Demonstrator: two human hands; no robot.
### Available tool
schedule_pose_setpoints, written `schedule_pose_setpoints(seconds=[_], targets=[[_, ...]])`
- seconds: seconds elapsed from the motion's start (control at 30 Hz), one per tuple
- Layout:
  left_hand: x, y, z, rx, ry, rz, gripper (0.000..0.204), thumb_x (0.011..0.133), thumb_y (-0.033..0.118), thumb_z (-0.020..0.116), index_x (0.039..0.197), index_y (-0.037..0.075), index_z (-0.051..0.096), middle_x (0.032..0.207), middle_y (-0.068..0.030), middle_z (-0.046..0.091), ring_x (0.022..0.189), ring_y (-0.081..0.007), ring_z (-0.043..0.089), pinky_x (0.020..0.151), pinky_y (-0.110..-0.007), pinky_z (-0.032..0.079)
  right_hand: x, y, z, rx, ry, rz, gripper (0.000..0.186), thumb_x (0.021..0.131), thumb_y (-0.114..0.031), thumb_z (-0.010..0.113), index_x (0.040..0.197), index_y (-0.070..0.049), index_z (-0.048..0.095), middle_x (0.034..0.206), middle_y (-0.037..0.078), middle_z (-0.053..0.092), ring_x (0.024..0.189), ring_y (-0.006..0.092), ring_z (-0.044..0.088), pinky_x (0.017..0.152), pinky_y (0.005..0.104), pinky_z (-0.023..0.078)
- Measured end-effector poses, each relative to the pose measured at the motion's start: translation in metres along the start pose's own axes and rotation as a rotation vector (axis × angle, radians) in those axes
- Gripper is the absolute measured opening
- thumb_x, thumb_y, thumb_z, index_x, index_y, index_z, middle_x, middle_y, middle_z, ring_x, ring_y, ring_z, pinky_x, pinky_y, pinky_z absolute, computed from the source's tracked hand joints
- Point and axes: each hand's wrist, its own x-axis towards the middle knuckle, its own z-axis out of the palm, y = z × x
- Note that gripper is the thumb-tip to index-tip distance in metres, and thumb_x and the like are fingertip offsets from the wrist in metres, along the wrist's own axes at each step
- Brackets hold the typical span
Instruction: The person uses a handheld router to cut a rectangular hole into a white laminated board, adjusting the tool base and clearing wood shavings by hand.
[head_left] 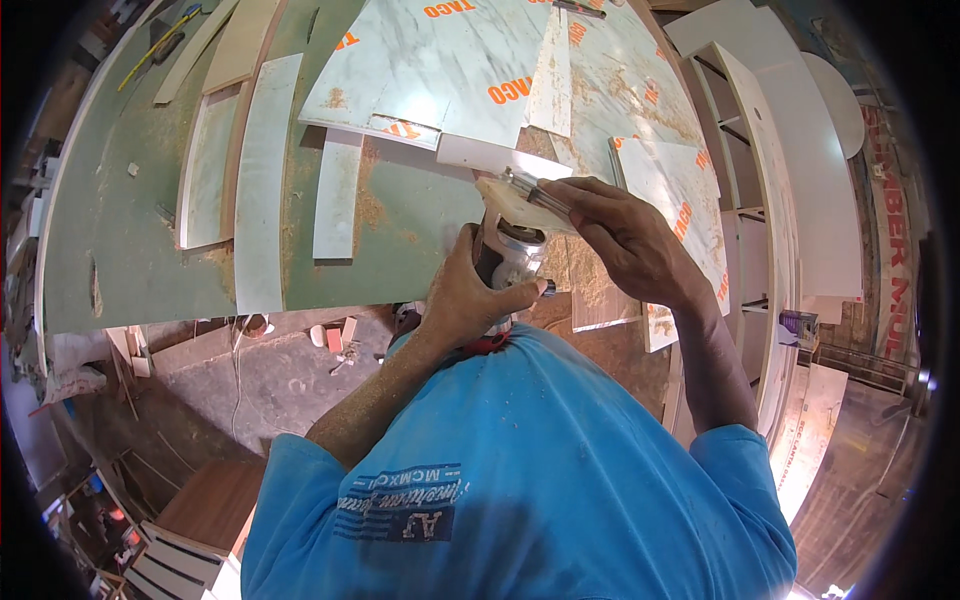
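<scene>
A trim router with a silver and black body (518, 258) stands upright against the front of my blue shirt. My left hand (468, 292) is wrapped round its body, thumb across the near side. The router's pale, flat base plate (512, 206) faces up and away from me. Over that plate my right hand (628, 232) is closed on a slim, shiny metal tool (536, 190), whose exact kind I cannot make out. The tool's far end lies at the plate's edge; whether it touches is unclear. A narrow white strip (500, 158) lies just beyond, on the bench.
Marble-patterned boards (430, 75) with orange print and sawdust cover much of the green worktop (400, 200). Pale strips (265, 190) lie to the left, with a yellow tape measure (160, 45) far left. An open cabinet frame (740, 170) stands at right.
</scene>
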Motion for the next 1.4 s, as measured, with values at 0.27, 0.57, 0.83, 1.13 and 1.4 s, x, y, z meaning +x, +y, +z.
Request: schedule_pose_setpoints(seconds=[0.27,0.57,0.83,1.13,1.4], targets=[[0.003,0.005,-0.006,0.004,-0.054,-0.052,0.09,0.074,0.034,0.089,0.139,-0.007,0.041,0.13,-0.0203,0.059,0.12,-0.0257,0.061,0.104,-0.041,0.05,0.008,0.0,-0.007,0.111,-0.069,0.125,0.041,0.105,-0.013,0.046,0.142,-0.005,0.061,0.135,0.018,0.065,0.121,0.0324,0.064,0.106,0.0423,0.05],[0.005,0.004,-0.004,0.021,-0.056,-0.067,0.092,0.073,0.034,0.09,0.14,-0.007,0.041,0.13,-0.0199,0.059,0.12,-0.0253,0.06,0.104,-0.04,0.05,0.006,0.005,0.003,0.219,0.021,0.099,0.041,0.103,-0.015,0.048,0.138,-0.003,0.065,0.129,0.016,0.069,0.114,0.0311,0.068,0.099,0.0409,0.053],[0.005,-0.013,0.0,-0.061,-0.002,-0.009,0.079,0.073,0.037,0.088,0.125,-0.007,0.049,0.117,-0.02,0.064,0.106,-0.025,0.066,0.093,-0.04,0.054,0.008,0.005,0.008,0.219,0.026,0.092,0.041,0.101,-0.014,0.048,0.135,-0.002,0.067,0.123,0.016,0.07,0.105,0.0307,0.07,0.093,0.0408,0.054],[0.003,-0.002,-0.007,-0.136,-0.053,-0.107,0.086,0.076,0.03,0.086,0.142,-0.005,0.044,0.13,-0.0171,0.06,0.119,-0.0237,0.061,0.103,-0.039,0.05,0.017,0.006,0.014,0.151,0.007,0.128,0.041,0.1,-0.014,0.048,0.133,0.0,0.068,0.117,0.019,0.07,0.1,0.0314,0.07,0.09,0.0412,0.054],[0.003,-0.012,-0.007,-0.079,-0.018,-0.074,0.085,0.076,0.031,0.086,0.141,-0.004,0.045,0.127,-0.0163,0.063,0.117,-0.0233,0.062,0.102,-0.039,0.051,0.022,0.011,0.011,0.152,-0.034,0.082,0.043,0.099,-0.015,0.048,0.134,0.0,0.067,0.114,0.02,0.07,0.097,0.0317,0.069,0.088,0.0413,0.054]])
